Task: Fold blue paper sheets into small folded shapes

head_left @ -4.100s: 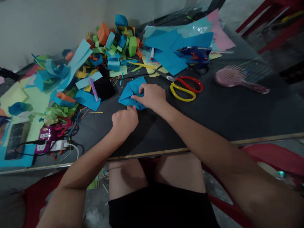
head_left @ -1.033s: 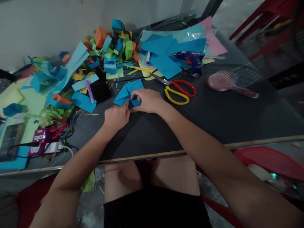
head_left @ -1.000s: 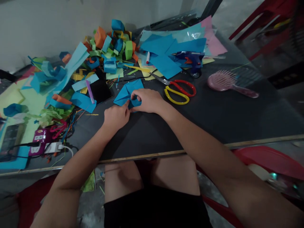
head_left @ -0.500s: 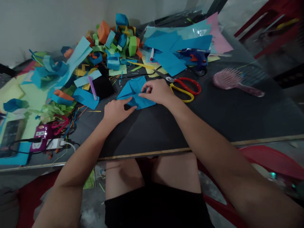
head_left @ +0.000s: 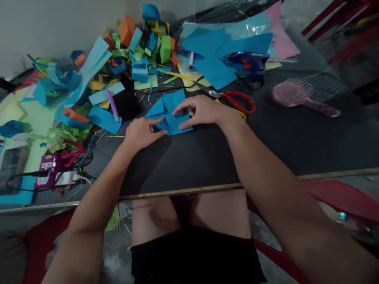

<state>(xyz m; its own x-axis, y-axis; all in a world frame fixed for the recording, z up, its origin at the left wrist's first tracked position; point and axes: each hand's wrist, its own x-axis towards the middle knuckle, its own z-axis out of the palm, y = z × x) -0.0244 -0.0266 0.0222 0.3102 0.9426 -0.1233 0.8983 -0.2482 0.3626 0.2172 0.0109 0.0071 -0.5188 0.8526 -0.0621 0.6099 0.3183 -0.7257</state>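
near the middle of the dark, flat tabletop point(head_left: 183, 161) with its pale front edge lies a bright blue sheet of creased, folded paper point(head_left: 172, 123), under both of the person's hands. the left hand point(head_left: 141, 132) comes in at its near left side; thumb and index finger are spread apart, their tips resting on the paper near its edge, while the other fingers curl underneath. the right hand point(head_left: 204, 109) arches over the right part of the same sheet, thumb and index finger apart and bent, their tips at the paper's surface; whether they press on it cannot be told.

just beyond the right hand sit metal scissors with one red and one yellow handle point(head_left: 238, 103), the yellow loop partly hidden behind the hand, the blades pointing away to the left. to the left of the folded sheet are a flat black square point(head_left: 128, 103) and a thin purple stick point(head_left: 113, 106) lying across a blue paper piece point(head_left: 104, 119). farther back, a heap of orange, green and blue paper loops point(head_left: 140, 71) stands near the wall, and a dark blue glue gun with an orange trigger point(head_left: 251, 66) rests by loose blue paper sheets point(head_left: 211, 65). a pink plastic hairbrush point(head_left: 291, 94) lies well to the right.
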